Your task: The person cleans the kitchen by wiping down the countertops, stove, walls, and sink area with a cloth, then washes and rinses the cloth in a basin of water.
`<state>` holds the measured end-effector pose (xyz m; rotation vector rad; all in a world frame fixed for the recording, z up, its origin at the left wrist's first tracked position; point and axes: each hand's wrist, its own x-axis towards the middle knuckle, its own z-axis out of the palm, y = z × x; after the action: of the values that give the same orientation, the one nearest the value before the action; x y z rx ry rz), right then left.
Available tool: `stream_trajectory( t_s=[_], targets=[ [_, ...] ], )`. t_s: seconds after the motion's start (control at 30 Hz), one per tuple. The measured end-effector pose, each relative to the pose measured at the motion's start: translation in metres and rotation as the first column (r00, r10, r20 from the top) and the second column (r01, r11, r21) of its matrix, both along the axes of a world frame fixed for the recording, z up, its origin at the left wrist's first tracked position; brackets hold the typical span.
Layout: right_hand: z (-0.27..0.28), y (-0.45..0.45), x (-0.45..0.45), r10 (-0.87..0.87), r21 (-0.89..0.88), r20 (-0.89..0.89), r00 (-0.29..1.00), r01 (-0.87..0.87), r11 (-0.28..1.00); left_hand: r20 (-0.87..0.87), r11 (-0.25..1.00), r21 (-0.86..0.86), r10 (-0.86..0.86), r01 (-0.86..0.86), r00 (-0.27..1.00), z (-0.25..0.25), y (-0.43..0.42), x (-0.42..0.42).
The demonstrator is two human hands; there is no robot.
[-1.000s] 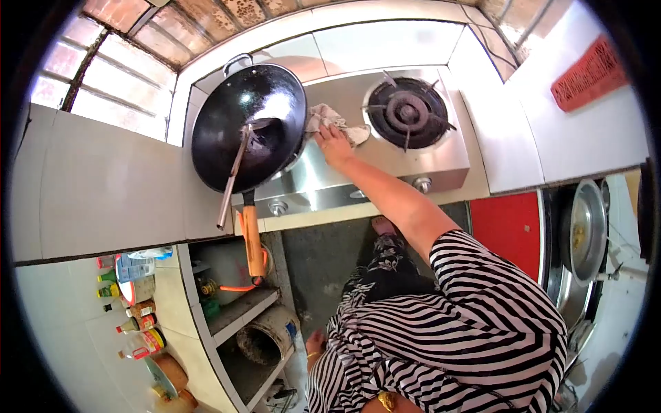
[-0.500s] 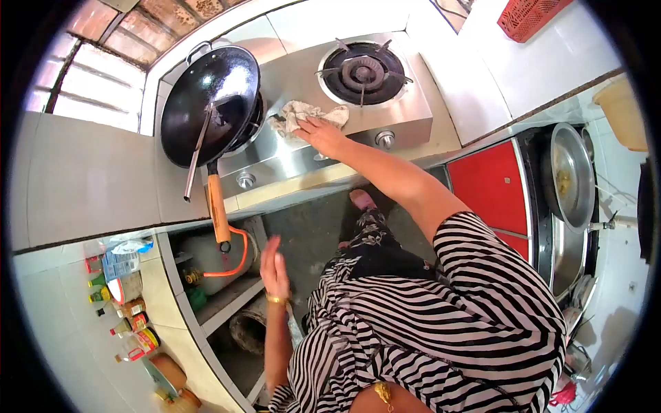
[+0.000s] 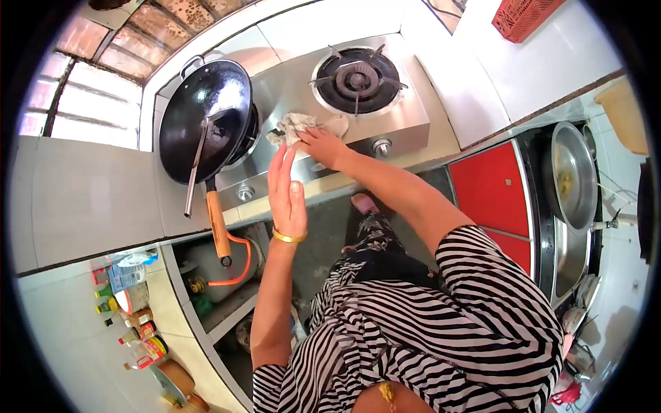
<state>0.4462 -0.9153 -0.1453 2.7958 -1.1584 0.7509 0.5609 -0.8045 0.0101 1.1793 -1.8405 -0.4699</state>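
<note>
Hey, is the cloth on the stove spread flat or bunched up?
Mostly bunched up: the cloth lies in crumpled folds on the stovetop, under the right hand.

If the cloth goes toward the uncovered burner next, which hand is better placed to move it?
Probably the right hand: it rests on the cloth, nearer the uncovered burner. The left hand looks empty, its fingers extended, and is farther from that burner.
</note>
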Motion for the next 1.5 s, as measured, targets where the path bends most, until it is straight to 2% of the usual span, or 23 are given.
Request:
stream_trajectory(
  t_s=[0.1, 0.27, 0.33, 0.37, 0.4, 0.43, 0.5, 0.53, 0.6, 0.67, 0.73, 0.8, 0.87, 0.93, 0.97, 1.1, 1.17, 1.23, 1.27, 1.33, 1.37, 1.4, 1.5],
  targets=[
    [0.009, -0.001, -0.031, 0.071, 0.093, -0.067, 0.995, -0.065, 0.994, 0.032, 0.991, 0.129, 0.036, -0.040, 0.999, -0.014, 0.021, 0.013],
    [0.014, -0.001, -0.106, -0.020, 0.160, -0.229, 0.973, 0.058, 0.985, 0.038, 0.942, 0.285, 0.176, -0.179, 0.984, -0.052, 0.085, 0.054],
    [0.028, 0.007, -0.145, -0.090, 0.180, -0.053, 0.995, 0.098, 0.979, 0.115, 0.895, 0.342, 0.264, -0.288, 0.958, -0.065, 0.118, 0.071],
    [0.022, 0.014, -0.167, -0.245, 0.236, 0.064, 0.967, 0.224, 0.946, 0.132, 0.866, 0.376, 0.301, -0.329, 0.944, -0.074, 0.139, 0.081],
    [0.028, 0.030, -0.198, -0.582, 0.397, 0.262, 0.770, 0.463, 0.792, 0.215, 0.858, 0.355, 0.311, -0.371, 0.926, -0.097, 0.174, 0.100],
    [0.008, 0.027, -0.223, -0.753, 0.603, 0.416, 0.511, 0.465, 0.648, 0.227, 0.834, 0.386, 0.329, -0.395, 0.917, -0.102, 0.191, 0.105],
    [0.002, 0.035, -0.259, -0.802, 0.504, 0.460, 0.382, 0.631, 0.590, 0.293, 0.777, 0.444, 0.345, -0.447, 0.892, -0.114, 0.221, 0.114],
    [-0.008, 0.039, -0.274, -0.799, 0.498, 0.468, 0.379, 0.633, 0.592, 0.313, 0.750, 0.470, 0.352, -0.466, 0.882, -0.125, 0.235, 0.120],
    [-0.049, 0.043, -0.299, -0.718, 0.358, 0.242, 0.652, 0.628, 0.691, 0.323, 0.726, 0.489, 0.364, -0.484, 0.874, -0.140, 0.255, 0.125],
    [-0.085, 0.040, -0.316, -0.518, 0.628, -0.159, 0.841, 0.491, 0.604, 0.431, 0.645, 0.563, 0.303, -0.516, 0.850, -0.148, 0.261, 0.124],
    [-0.099, 0.042, -0.304, -0.479, 0.377, -0.368, 0.797, 0.599, 0.706, 0.429, 0.625, 0.583, 0.304, -0.518, 0.850, -0.149, 0.257, 0.116],
    [-0.096, 0.028, -0.299, -0.482, 0.335, -0.336, 0.809, 0.581, 0.742, 0.431, 0.602, 0.613, 0.287, -0.511, 0.856, -0.156, 0.254, 0.111],
    [-0.098, -0.001, -0.298, -0.480, 0.294, -0.307, 0.822, 0.562, 0.773, 0.499, 0.434, 0.710, 0.247, -0.555, 0.831, -0.170, 0.250, 0.107],
    [-0.108, -0.044, -0.297, -0.517, 0.230, -0.395, 0.760, 0.627, 0.745, 0.485, 0.466, 0.717, 0.201, -0.519, 0.851, -0.176, 0.236, 0.100],
    [-0.112, -0.069, -0.298, -0.535, 0.323, -0.394, 0.748, 0.657, 0.681, 0.471, 0.494, 0.723, 0.157, -0.482, 0.868, -0.180, 0.228, 0.096],
    [-0.118, -0.150, -0.295, -0.592, 0.319, -0.348, 0.727, 0.686, 0.655, 0.461, 0.383, 0.777, 0.195, -0.500, 0.866, -0.182, 0.192, 0.071],
    [-0.115, -0.190, -0.294, -0.581, 0.323, -0.349, 0.735, 0.677, 0.661, 0.458, 0.250, 0.817, 0.266, -0.520, 0.848, -0.180, 0.174, 0.056],
    [-0.122, -0.233, -0.294, -0.566, 0.329, -0.313, 0.762, 0.647, 0.688, 0.457, 0.238, 0.822, 0.266, -0.517, 0.849, -0.182, 0.165, 0.047],
    [-0.126, -0.256, -0.297, -0.538, 0.336, -0.367, 0.758, 0.648, 0.683, 0.456, 0.233, 0.827, 0.256, -0.512, 0.853, -0.183, 0.163, 0.042],
    [-0.109, -0.291, -0.289, -0.306, 0.038, -0.781, 0.544, 0.530, 0.847, 0.458, 0.192, 0.830, 0.300, -0.523, 0.837, -0.184, 0.161, 0.031],
    [-0.111, -0.302, -0.288, -0.412, 0.191, -0.547, 0.728, 0.588, 0.786, 0.433, 0.196, 0.840, 0.320, -0.506, 0.843, -0.181, 0.161, 0.026],
    [-0.114, -0.309, -0.287, -0.525, 0.360, -0.266, 0.809, 0.588, 0.724, 0.407, 0.201, 0.849, 0.338, -0.488, 0.848, -0.179, 0.161, 0.022],
    [-0.092, -0.307, -0.272, -0.608, 0.356, -0.275, 0.745, 0.667, 0.655, 0.469, 0.188, 0.832, 0.267, -0.522, 0.842, -0.190, 0.177, 0.021]
  ],
)
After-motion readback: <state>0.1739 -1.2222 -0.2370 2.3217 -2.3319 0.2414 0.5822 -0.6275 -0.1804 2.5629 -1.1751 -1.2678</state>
